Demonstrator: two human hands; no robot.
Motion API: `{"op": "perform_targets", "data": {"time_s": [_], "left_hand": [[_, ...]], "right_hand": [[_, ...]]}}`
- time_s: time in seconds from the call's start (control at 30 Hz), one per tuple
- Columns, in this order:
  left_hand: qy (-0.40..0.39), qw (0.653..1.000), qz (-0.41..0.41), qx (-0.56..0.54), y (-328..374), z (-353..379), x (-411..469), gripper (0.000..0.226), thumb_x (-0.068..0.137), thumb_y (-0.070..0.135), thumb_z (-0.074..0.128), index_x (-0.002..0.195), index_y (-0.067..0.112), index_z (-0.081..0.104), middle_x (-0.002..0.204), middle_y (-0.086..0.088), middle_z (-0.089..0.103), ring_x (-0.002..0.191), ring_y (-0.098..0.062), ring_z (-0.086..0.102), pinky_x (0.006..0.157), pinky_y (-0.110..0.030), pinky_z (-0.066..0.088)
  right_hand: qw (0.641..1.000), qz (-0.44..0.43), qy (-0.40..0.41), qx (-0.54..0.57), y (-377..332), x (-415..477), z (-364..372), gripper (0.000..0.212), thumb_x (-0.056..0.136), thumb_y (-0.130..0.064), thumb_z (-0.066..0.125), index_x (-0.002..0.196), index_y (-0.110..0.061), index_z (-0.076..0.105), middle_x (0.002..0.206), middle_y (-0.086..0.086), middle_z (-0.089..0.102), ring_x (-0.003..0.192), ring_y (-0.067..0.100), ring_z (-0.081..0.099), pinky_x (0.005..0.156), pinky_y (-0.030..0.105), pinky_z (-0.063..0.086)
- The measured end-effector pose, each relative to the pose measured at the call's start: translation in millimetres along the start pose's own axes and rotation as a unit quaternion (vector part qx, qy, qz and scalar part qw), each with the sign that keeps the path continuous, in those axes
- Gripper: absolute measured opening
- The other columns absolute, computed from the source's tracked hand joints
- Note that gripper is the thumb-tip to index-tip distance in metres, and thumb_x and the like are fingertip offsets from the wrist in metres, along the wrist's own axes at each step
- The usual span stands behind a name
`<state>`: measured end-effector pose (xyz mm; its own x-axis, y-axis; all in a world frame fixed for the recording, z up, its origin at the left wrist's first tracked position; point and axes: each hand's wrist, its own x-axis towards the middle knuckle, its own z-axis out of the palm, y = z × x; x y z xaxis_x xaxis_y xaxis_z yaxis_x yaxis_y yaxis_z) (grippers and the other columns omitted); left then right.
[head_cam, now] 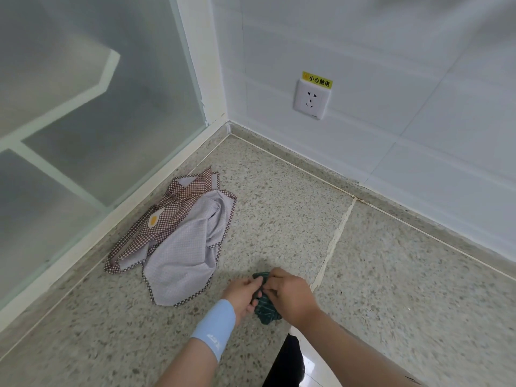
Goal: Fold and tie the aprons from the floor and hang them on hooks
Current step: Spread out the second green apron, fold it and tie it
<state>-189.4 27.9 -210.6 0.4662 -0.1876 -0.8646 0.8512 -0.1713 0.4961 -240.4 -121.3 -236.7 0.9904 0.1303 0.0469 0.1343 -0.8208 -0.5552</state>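
— What is the bundle pinched between the left hand (243, 296) and the right hand (293, 297)?
— The dark green apron (265, 307): matt woven cloth with thin pale stripes, creased.
— And out beyond the left hand?
— The checked apron (178, 238): thin matt cloth, rumpled. Its face has a brown check and the inside is paler.
— What is under both hands?
— The floor (391, 275): speckled stone, smooth, with a dull sheen and a rough pale joint (332, 247).
— On the left wrist?
— A wristband (216, 326) of soft pale blue cloth.
— Far ahead of the hands?
— Smooth white wall tiles (405, 65) with a faint gloss, a glossy white plastic socket (312, 99), and matt frosted glass (83, 107) off to the left.
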Motion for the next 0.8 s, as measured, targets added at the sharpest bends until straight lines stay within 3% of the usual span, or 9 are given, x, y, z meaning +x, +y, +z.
{"op": "perform_targets", "data": {"time_s": [0.23,0.37,0.5,0.63,0.7,0.8], "left_hand": [[0.049,0.985,-0.034,-0.162,-13,9,4,0.023,0.099,0.017,0.056,0.076,0.011,0.056,0.056,0.002,0.044,0.038,-0.007,0.030,0.032,-0.016,0.020],[0.093,0.967,-0.031,-0.233,-20,15,6,0.028,0.097,0.016,0.057,0.069,0.011,0.054,0.055,0.000,0.046,0.039,-0.009,0.034,0.031,-0.018,0.023],[0.141,0.985,0.029,-0.100,-26,11,2,0.027,0.098,0.024,0.058,0.076,0.008,0.060,0.065,-0.003,0.056,0.049,-0.014,0.044,0.040,-0.021,0.034],[0.117,0.985,0.096,-0.077,-27,10,3,0.020,0.100,0.029,0.052,0.098,0.017,0.069,0.095,-0.007,0.072,0.083,-0.023,0.068,0.066,-0.029,0.052],[0.110,0.984,0.071,-0.117,-27,6,5,0.023,0.103,0.027,0.047,0.100,0.014,0.066,0.091,-0.009,0.071,0.077,-0.022,0.065,0.060,-0.027,0.049],[0.109,0.970,0.010,-0.218,-29,0,12,0.025,0.105,0.024,0.043,0.107,0.008,0.061,0.072,-0.005,0.055,0.059,-0.013,0.047,0.048,-0.022,0.039]], "right_hand": [[0.990,0.037,-0.125,-0.060,-3,6,-17,0.022,0.103,-0.030,0.041,0.102,-0.016,0.058,0.103,0.000,0.049,0.069,0.016,0.045,0.061,0.030,0.040],[0.978,0.070,-0.186,-0.069,-2,12,-18,0.029,0.106,-0.030,0.033,0.106,-0.014,0.057,0.097,-0.003,0.045,0.075,0.017,0.048,0.070,0.032,0.046],[0.966,0.135,-0.218,-0.037,6,19,-22,0.028,0.106,-0.028,0.036,0.106,-0.014,0.061,0.090,0.001,0.058,0.082,0.020,0.057,0.077,0.034,0.050],[0.958,0.205,-0.192,0.063,6,26,-21,0.027,0.105,-0.020,0.044,0.104,-0.007,0.068,0.089,0.006,0.067,0.078,0.020,0.061,0.072,0.028,0.049],[0.953,0.220,-0.190,0.084,6,29,-23,0.026,0.104,-0.020,0.047,0.103,-0.007,0.069,0.088,0.003,0.065,0.078,0.016,0.058,0.071,0.025,0.047],[0.948,0.239,-0.197,0.078,7,30,-26,0.025,0.102,-0.019,0.050,0.102,-0.010,0.073,0.093,-0.001,0.067,0.083,0.014,0.058,0.074,0.019,0.044]]}}
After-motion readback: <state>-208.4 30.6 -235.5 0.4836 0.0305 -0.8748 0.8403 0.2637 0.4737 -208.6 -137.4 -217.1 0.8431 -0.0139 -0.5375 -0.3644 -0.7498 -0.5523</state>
